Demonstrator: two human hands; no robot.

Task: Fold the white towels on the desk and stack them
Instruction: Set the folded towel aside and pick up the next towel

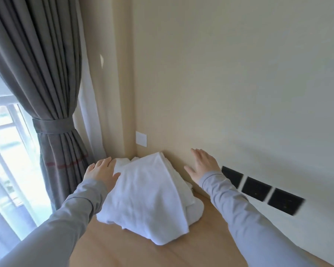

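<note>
The towels [148,191] lie in a heap on the desk [123,251], at its far end, against the wall [239,83] where it forms an inner corner. The left hand [101,171] sits at the heap's left side, touching it. The right hand [201,164] is to the heap's right, apart from it, in front of the wall. A wall plate [141,138] is mounted behind the heap, just above it. Three panels [256,188] run in a row along the wall — right of the right hand, above the desk's edge. The curtain [46,74] hangs left of the corner, beyond the desk; the window [6,151] lies further left, partly behind the curtain.
</note>
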